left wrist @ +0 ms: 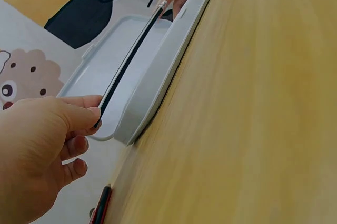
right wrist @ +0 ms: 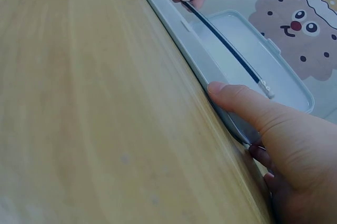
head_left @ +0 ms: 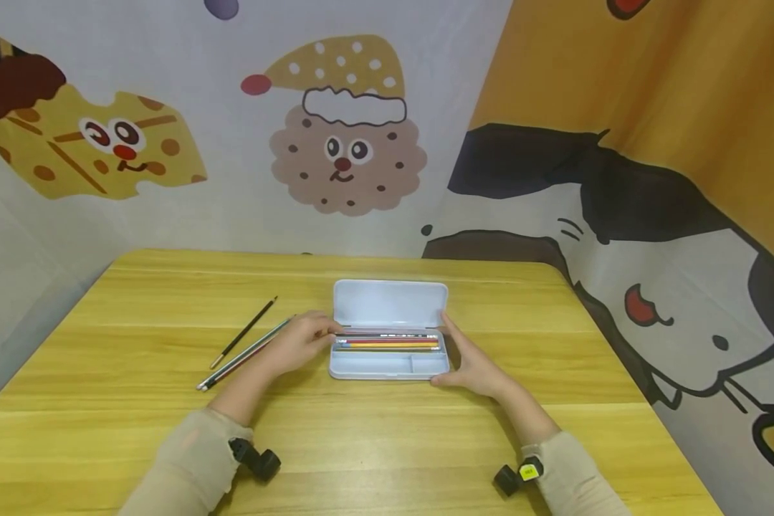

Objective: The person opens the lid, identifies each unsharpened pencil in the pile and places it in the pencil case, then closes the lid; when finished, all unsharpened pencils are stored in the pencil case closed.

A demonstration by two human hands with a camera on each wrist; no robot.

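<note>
A white pencil case (head_left: pixel 390 374) lies with its lid (head_left: pixel 390 304) raised at the back. Pinched near its dark end between my left hand's (head_left: pixel 305 338) thumb and index finger is a black-and-white striped pencil (left wrist: pixel 128 62). That pencil stretches over the case's tray, its metal band and eraser pointing toward the right end. Red and yellow pencils (head_left: pixel 390 345) lie lengthwise inside the case. At the case's right end, my right hand (head_left: pixel 474 365) grips it, thumb (right wrist: pixel 231 95) on the front corner and fingers reaching round the back.
Left of the case, a black pencil (head_left: pixel 244 332) lies slanted on the wooden table (head_left: pixel 374 444). Beside it several more pencils (head_left: pixel 222 376) sit close together, partly covered by my left forearm. A curtain (head_left: pixel 226 201) printed with cartoon figures hangs behind the table.
</note>
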